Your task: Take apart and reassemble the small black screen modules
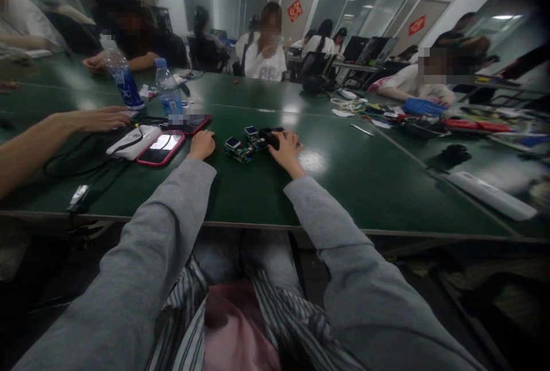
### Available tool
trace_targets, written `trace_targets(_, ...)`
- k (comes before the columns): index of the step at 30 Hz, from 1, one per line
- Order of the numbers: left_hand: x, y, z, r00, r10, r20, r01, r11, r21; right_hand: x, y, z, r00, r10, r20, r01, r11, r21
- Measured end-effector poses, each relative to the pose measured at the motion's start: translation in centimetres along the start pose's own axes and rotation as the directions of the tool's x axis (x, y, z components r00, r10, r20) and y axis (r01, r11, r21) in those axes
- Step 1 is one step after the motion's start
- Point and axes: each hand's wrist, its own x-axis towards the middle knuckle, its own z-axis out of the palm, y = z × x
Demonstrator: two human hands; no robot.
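Two small green circuit boards with little square screens lie on the table, the nearer board (240,152) in front of the farther board (254,137). Just right of them is a black object (270,135), partly hidden by my fingers. My right hand (287,146) is curled over this object and grips it; its kind does not show. My left hand (201,145) rests on the tabletop left of the boards, holding nothing, fingers loosely laid down. A phone in a pink case (161,149) lies left of that hand.
The dark green table (344,188) bears a white power bank (133,142), water bottles (168,91), and a white bar (492,194). Tangled wires and tools (412,116) spread at the right. A neighbour's hand (101,119) reaches in from the left. Several people sit beyond.
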Motion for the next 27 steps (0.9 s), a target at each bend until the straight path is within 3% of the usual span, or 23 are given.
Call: trace_targets(27, -0.46, 0.68, -0.79, 1.000, -0.005, 0.012, 0.005, 1.000, -0.021, -0.04, -0.02, 0.11, 0.999, -0.003, 0.050, 0.004, 1.000, -0.024)
